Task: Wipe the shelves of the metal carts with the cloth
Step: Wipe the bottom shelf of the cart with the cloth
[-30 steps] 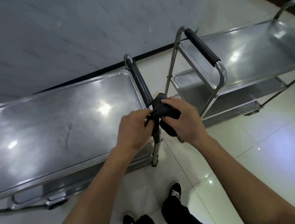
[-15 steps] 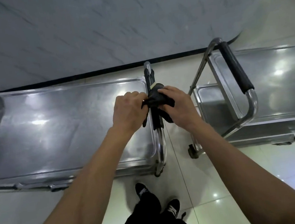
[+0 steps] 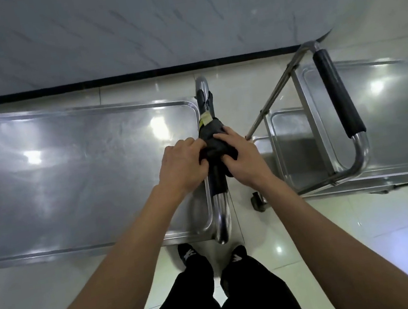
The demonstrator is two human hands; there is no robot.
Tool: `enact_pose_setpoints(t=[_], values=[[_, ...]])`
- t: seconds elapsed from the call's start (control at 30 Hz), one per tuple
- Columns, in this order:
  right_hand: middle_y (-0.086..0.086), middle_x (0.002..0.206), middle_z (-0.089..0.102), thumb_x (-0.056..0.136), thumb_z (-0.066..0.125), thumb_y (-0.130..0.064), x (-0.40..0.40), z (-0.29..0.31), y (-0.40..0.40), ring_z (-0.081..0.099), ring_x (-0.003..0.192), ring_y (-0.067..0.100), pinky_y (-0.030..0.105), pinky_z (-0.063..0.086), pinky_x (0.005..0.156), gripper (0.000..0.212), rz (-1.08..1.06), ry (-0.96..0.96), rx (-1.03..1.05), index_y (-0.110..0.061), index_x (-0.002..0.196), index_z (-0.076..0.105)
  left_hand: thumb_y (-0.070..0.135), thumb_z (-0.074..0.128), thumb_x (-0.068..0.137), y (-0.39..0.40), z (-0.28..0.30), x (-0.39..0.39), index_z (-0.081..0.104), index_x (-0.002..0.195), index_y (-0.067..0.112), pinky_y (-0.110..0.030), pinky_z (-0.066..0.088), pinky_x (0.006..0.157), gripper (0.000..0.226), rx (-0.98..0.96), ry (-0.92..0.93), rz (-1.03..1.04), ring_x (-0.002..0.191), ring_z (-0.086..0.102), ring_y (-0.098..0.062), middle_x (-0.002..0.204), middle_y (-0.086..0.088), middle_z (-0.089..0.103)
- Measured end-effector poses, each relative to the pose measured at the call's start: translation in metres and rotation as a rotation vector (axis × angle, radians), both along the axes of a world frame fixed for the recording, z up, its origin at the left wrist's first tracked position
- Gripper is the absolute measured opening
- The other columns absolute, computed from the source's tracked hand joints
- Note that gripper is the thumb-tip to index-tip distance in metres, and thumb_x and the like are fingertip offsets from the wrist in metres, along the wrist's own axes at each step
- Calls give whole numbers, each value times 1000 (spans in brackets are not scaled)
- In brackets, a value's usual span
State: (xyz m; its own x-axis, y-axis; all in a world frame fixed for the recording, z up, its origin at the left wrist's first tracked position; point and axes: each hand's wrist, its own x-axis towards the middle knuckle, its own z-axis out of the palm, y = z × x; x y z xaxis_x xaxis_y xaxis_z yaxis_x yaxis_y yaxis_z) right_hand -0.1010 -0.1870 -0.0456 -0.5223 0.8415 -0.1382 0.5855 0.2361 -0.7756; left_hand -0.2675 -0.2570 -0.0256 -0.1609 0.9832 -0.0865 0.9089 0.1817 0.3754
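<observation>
Head view: two carts, left cart [image 3: 83, 176] and right cart [image 3: 390, 128]; one cloth [image 3: 215, 142] above the left cart's handle [image 3: 220, 204], gripped by left hand [image 3: 182, 166] and right hand [image 3: 243, 159]; no legible writing.

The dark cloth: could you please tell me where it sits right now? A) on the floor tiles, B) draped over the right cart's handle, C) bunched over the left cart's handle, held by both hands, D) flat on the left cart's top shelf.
C: the dark cloth is bunched over the left cart's black-padded steel handle, with the left hand and right hand gripping it.
</observation>
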Motion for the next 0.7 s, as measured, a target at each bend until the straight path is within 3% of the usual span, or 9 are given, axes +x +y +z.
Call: enact_pose_setpoints(t=[0.23, 0.4, 0.7], values=[[-1, 160, 33, 84, 54, -27, 8, 2, 4, 32, 145, 15, 40, 29, 121, 60, 104, -40, 10, -27, 144, 49, 38, 57, 84, 2, 5, 14, 61, 119, 22, -43, 50, 89, 39, -54, -50, 92, 96, 56, -21, 107, 1, 63], [-3, 161, 30, 90, 60, -25, 17, -3, 4, 29, 147, 15, 39, 28, 121, 59, 125, -4, 41, -28, 148, 44, 31, 58, 86, -7, 9, 23, 62, 125, 21, -44, 49, 93, 40, -14, -95, 189, 106, 56, -21, 118, 1, 63], [1, 162, 28, 93, 58, -25, 12, -4, 3, 27, 146, 17, 41, 26, 121, 55, 146, 23, 9, -26, 146, 47, 36, 48, 100, -9, 19, 41, 59, 131, 20, -46, 48, 94, 36, -18, 1, 243, 110, 56, -23, 123, 0, 63]])
